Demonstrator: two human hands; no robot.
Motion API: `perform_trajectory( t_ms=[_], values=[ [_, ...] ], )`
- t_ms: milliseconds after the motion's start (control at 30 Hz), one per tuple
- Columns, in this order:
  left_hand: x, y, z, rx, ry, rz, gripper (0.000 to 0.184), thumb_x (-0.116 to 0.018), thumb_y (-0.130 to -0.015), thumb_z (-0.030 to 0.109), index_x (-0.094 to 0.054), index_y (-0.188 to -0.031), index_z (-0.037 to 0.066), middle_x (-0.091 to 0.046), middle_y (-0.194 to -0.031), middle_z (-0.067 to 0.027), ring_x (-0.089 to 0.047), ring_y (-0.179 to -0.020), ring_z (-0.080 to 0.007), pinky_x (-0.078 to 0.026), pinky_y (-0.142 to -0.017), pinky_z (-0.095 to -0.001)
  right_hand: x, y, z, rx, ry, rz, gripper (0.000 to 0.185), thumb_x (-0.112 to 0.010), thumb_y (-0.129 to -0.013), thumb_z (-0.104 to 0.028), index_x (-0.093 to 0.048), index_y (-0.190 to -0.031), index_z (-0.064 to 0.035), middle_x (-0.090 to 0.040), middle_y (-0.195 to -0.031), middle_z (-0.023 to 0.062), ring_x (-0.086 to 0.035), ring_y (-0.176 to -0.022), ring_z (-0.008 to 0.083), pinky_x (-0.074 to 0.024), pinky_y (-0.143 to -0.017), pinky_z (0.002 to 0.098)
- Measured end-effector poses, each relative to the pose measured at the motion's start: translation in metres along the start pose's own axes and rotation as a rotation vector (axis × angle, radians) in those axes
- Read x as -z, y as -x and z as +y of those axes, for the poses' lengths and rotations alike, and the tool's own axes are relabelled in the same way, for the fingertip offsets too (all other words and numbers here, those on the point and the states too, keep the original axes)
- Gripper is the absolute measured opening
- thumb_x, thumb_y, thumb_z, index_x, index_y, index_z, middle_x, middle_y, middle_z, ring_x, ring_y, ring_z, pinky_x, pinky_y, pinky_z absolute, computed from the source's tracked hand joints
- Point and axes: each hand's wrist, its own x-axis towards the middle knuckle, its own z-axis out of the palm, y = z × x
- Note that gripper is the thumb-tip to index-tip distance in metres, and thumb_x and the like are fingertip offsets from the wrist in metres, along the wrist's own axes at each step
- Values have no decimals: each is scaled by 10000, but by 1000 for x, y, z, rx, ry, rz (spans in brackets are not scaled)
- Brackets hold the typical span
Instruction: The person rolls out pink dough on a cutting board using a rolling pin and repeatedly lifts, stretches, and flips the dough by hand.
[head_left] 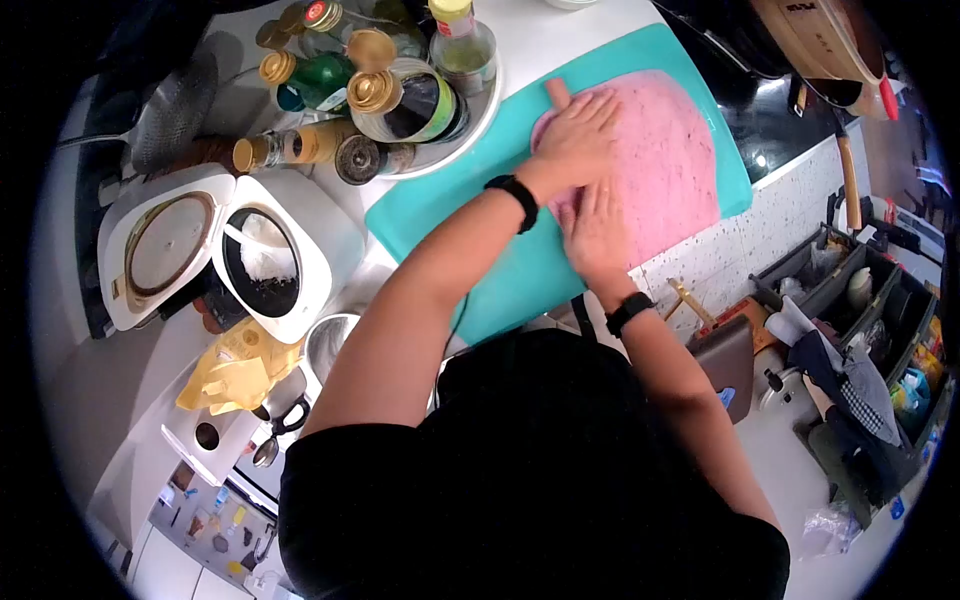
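Observation:
A thin, wide sheet of pink, speckled dough (670, 160) lies over a teal mat (480, 300), and its lower edge reaches past the mat. My left hand (582, 135) rests flat on the dough's left part, fingers stretched out. Closer to me, my right hand (600, 235) is also laid flat at the left edge, its fingertips near the left hand. Beyond my left hand pokes a short brownish rod end (557, 93), perhaps of a rolling pin; whether it runs on under my hands is hidden. Both wrists wear black bands.
Left of the mat, a round white tray (490, 125) carries several bottles and jars. An open white container (320, 250) holds white powder and a scoop. A yellow bag (245, 365) sits below it. At right are a black cooktop (775, 125), a hanging pan and storage bins (850, 270).

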Motion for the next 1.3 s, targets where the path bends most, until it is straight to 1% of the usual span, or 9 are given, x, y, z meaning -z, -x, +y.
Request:
perform_trajectory(
  t_ms=[167, 267, 500, 800, 900, 967, 1167, 1233, 1300],
  values=[
    [-6, 30, -13, 36, 40, -31, 633, -438, -984, 337, -393, -1496, -31, -362, -1591, -156, -237, -1521, -280, -136, -1244, -413, 5, 9, -2, 123, -62, -101, 701, -438, -1031, -357, -227, -1524, 94, -240, -1587, 305, -278, -1455, 442, -235, -1203, 481],
    [11, 16, -4, 77, 70, -24, 609, -446, -988, 329, -406, -1498, -2, -374, -1586, -146, -245, -1517, -264, -143, -1238, -438, 15, -9, 14, -4, -18, 161, 655, -451, -1027, -332, -289, -1504, 87, -296, -1581, 269, -314, -1456, 390, -230, -1208, 495],
    [-3, 33, -6, 91, 38, -42, 573, -465, -985, 299, -430, -1486, 23, -349, -1598, -124, -250, -1503, -294, -154, -1222, -498, -16, 5, -12, 62, -14, 27, 635, -402, -1051, -348, -293, -1507, 80, -236, -1592, 302, -244, -1486, 404, -186, -1220, 500],
    [16, 74, -20, 176, 13, -107, 668, -494, -954, 217, -283, -1550, 3, -211, -1647, -177, -200, -1526, -317, -145, -1244, -453, -30, 29, -55, 74, -121, 97, 704, -521, -978, -293, -259, -1525, 66, -266, -1589, 279, -244, -1485, 412, -188, -1225, 495],
    [35, 81, -14, 221, 95, -127, 686, -521, -923, 163, -285, -1547, 2, -215, -1641, -194, -205, -1524, -326, -180, -1238, -439, -28, 39, -50, 44, -282, 112, 689, -552, -945, -255, -295, -1518, 29, -348, -1545, 260, -355, -1418, 399, -294, -1169, 492],
    [41, 86, -12, 267, 148, -153, 691, -530, -910, 139, -291, -1544, 3, -218, -1638, -202, -203, -1524, -329, -198, -1234, -434, -15, 45, -40, 40, -3, 19, 629, -580, -913, -229, -377, -1464, -5, -486, -1404, 226, -478, -1297, 360, -416, -1031, 470],
    [48, 86, 2, 356, 196, -46, 628, -528, -925, 130, -354, -1514, -1, -268, -1620, -190, -258, -1506, -325, -232, -1219, -453, 7, 22, -21, 79, 124, -142, 496, -598, -877, -233, -493, -1315, -24, -618, -1114, 160, -609, -1074, 320, -461, -882, 447],
    [63, 78, 16, 263, 242, 158, 570, -494, -971, 162, -373, -1503, -5, -325, -1595, -184, -297, -1488, -327, -238, -1214, -460, 45, 29, -4, 94, 14, -68, 429, -571, -875, -203, -515, -1263, -28, -637, -1062, 143, -627, -1031, 318, -462, -883, 470],
    [63, 69, 32, 144, 221, 126, 549, -485, -995, 184, -383, -1497, -11, -359, -1574, -189, -300, -1482, -332, -231, -1214, -474, 69, 40, 31, 104, -79, 14, 366, -545, -874, -173, -536, -1211, -32, -655, -1011, 126, -645, -987, 315, -463, -883, 492]
  ],
)
